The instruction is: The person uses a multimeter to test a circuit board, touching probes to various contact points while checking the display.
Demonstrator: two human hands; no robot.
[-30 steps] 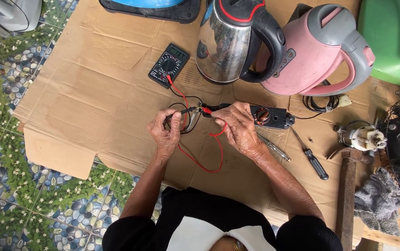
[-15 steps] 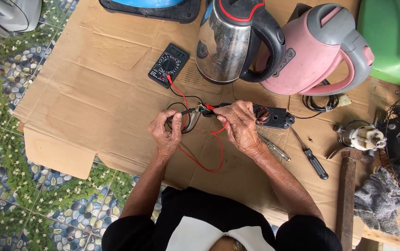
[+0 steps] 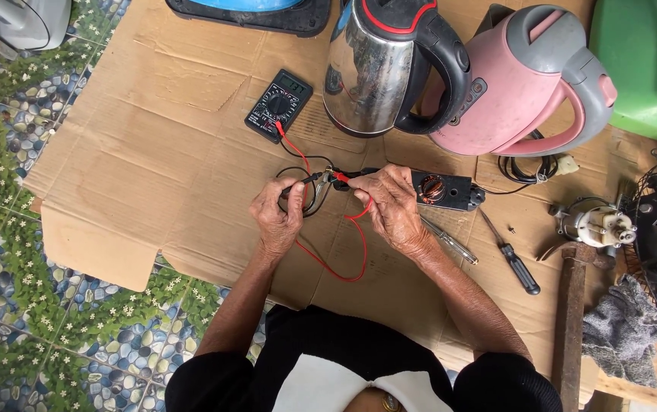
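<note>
Pinching the black probe, the left hand closes on it just left of the right hand, which clamps the red probe against a black motor part. Fingers hide both tips. The red lead loops near; the multimeter lies farther left.
</note>
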